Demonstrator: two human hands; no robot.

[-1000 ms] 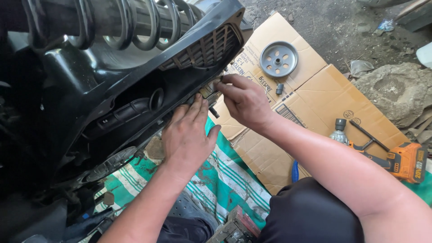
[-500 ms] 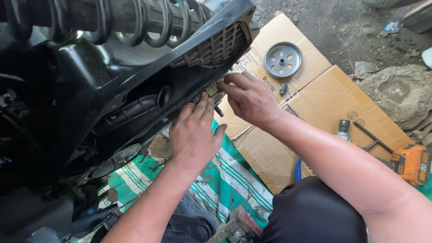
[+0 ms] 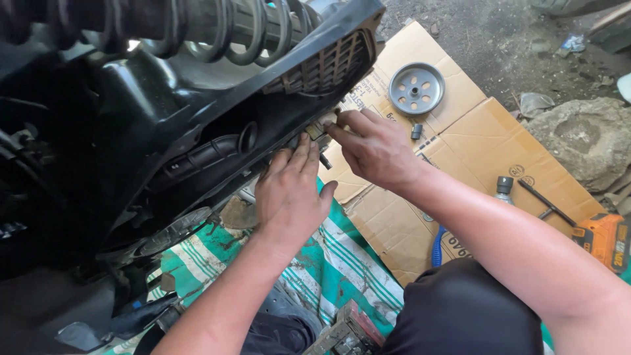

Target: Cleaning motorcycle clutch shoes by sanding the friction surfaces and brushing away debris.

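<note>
A: Start from the black plastic cover (image 3: pixel 197 112). Where are the hands?

B: Both at its lower edge. The left hand (image 3: pixel 289 190) lies flat, palm down, fingers stretched out together with the tips pressed up under that edge; it grasps nothing. The right hand (image 3: pixel 371 148) is just beside it, fingers curled in toward a small metal part (image 3: pixel 320 129) tucked under the cover's rim.

A: Is the part actually pinched?

B: The fingertips touch it, but I cannot tell whether they close round it (the knuckles hide the thumb).

A: What else is near the cover?

B: Above it, a coil spring (image 3: pixel 217 26). In its side, a black ribbed hose (image 3: pixel 204 154). Below it, a green-and-white striped cloth (image 3: pixel 328 263). Beyond its vented corner, flattened cardboard (image 3: pixel 473 144) with a round grey pulley (image 3: pixel 416 87) lying on it, well apart from the hands. Farther along the cardboard, a dark metal rod (image 3: pixel 545 204), and past that an orange power drill (image 3: pixel 608 240) at the far edge.
</note>
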